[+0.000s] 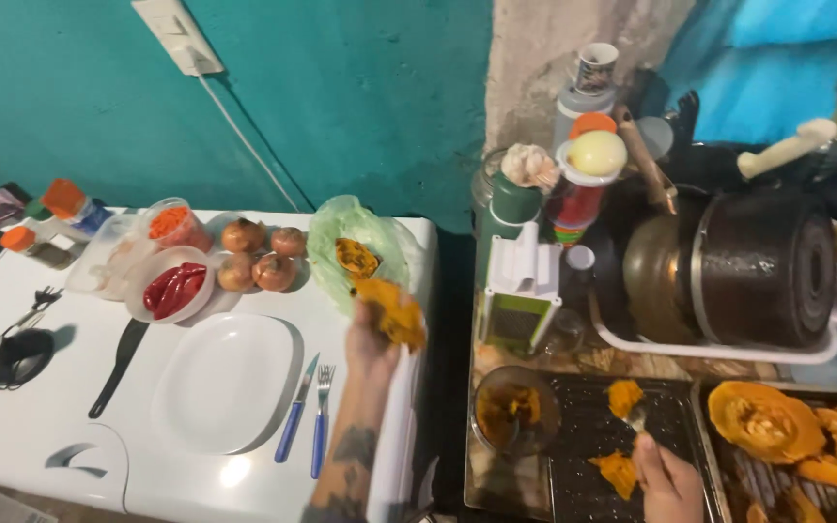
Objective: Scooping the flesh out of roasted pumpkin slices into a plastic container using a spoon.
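Orange squash piece [394, 312], green bag [356, 232], white table [70, 387], blue-handled fork [321, 426].

Teal wall [360, 87], perhaps bare plaster [544, 48]

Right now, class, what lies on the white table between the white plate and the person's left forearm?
In the head view, a blue-handled knife and blue-handled fork lie side by side between the white plate and the left forearm.

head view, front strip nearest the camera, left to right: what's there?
Black spatula → white plate → blue-handled knife → blue-handled fork → left hand holding a squash peel → glass bowl → dark baking tray → right hand → squash halves.
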